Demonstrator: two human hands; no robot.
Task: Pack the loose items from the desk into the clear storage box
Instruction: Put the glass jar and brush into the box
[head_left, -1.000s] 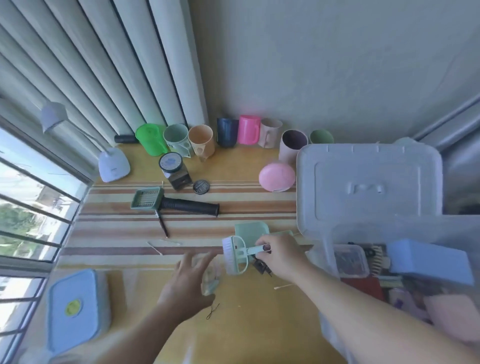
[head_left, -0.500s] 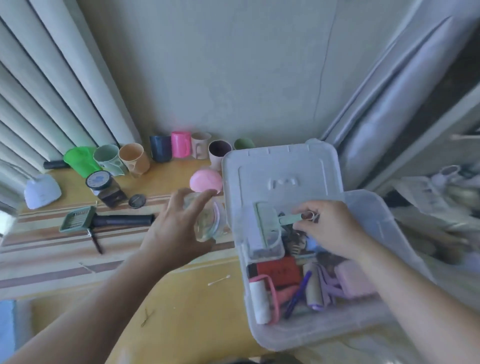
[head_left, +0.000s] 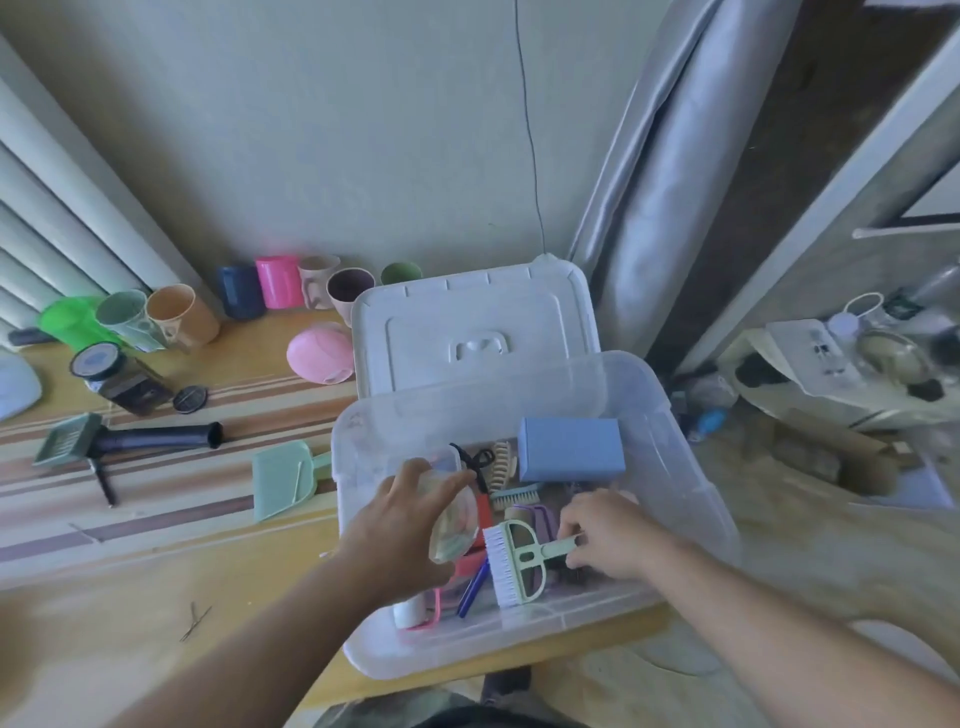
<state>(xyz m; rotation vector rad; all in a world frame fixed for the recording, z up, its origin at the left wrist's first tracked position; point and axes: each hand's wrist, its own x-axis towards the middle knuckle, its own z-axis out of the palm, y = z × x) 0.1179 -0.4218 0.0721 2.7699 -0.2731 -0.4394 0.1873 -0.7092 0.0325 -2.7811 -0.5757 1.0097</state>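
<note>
Clear plastic storage box (head_left: 670, 467) sits at the yellow wooden bench's (head_left: 130, 613) near right edge, its white lid (head_left: 467, 322) lying behind it against a pale wall. Right hand (head_left: 608, 535) pinches the mint brush (head_left: 514, 564) by its handle inside the box; left hand (head_left: 410, 525) grips a transparent rounded item (head_left: 454, 519), hard to identify. Mint dustpan (head_left: 283, 480) lies just left of the box; plastic cups (head_left: 280, 283) line the wall
</note>
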